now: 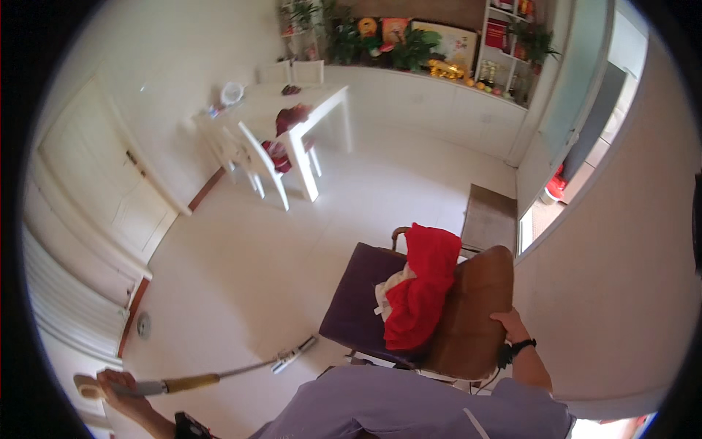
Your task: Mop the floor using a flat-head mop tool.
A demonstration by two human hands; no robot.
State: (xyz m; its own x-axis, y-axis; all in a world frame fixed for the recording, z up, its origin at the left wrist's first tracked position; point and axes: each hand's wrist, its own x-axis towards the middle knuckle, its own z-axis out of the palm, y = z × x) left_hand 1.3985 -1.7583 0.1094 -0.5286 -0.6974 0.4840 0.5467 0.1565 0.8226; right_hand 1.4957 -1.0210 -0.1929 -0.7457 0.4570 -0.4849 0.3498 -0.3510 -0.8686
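My left hand (pixel 122 388) is closed around the grey upper handle of a long-handled mop (pixel 192 382), whose flat narrow head rests on the floor. At the right, my right hand (pixel 511 325) grips the edge of the brown backrest (pixel 476 313) of a chair. The chair has a dark purple seat (pixel 359 299) and a curved armrest (pixel 398 237). A red cloth or garment (pixel 430 274) lies across the seat and against the backrest, with a beige cloth (pixel 390 286) partly under it.
A white dining table (pixel 323 107) with white chairs (pixel 263 159) stands by the left wall. Ahead is a long white cabinet (pixel 417 99) bearing plants and pictures. A brown mat (pixel 490 219) lies beside the open doorway at right; a closed door (pixel 112 170) is at left.
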